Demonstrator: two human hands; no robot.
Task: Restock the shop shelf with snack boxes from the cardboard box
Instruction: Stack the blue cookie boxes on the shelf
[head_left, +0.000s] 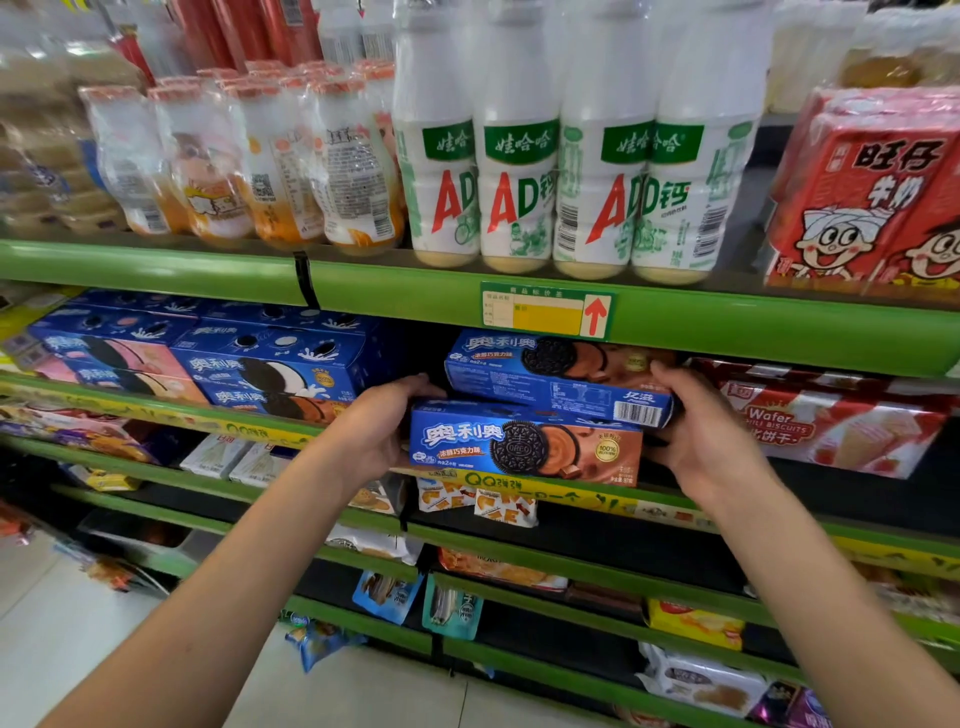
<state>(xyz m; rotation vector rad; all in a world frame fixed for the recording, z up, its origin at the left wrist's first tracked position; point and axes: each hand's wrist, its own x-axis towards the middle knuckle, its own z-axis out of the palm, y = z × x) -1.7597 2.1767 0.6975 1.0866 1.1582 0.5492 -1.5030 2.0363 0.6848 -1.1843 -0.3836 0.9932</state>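
Two blue and brown chocolate biscuit boxes are held together at the second green shelf (519, 491). The lower box (524, 447) stands upright facing me; the upper box (558, 382) lies tilted on top of it. My left hand (379, 431) grips the left ends of the boxes, fingers curled behind them. My right hand (701, 421) grips the right ends, thumb over the upper box. The cardboard box is not in view.
Stacked blue biscuit boxes (270, 374) fill the shelf to the left. A red wafer pack (841, 421) lies to the right. White milk drink bottles (550, 156) and red milk cartons (872, 192) stand on the shelf above. Lower shelves hold snack packets.
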